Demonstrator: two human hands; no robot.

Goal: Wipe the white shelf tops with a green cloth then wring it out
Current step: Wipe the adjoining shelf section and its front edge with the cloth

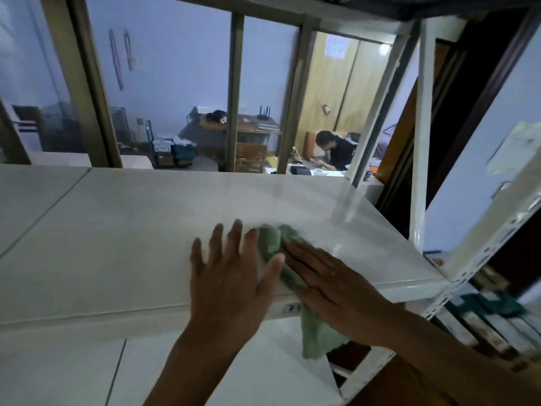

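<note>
A white shelf top spans the view in front of me. The green cloth lies bunched near its front right part, and one end hangs down over the front edge. My right hand presses flat on the cloth, fingers straight and pointing up-left. My left hand lies flat on the shelf just left of the cloth with fingers spread; its thumb touches the cloth's edge.
White slotted uprights of the shelving rise at the right. A lower white shelf shows below the front edge. Behind the shelf, a framed window looks into a room where a person sits at a desk.
</note>
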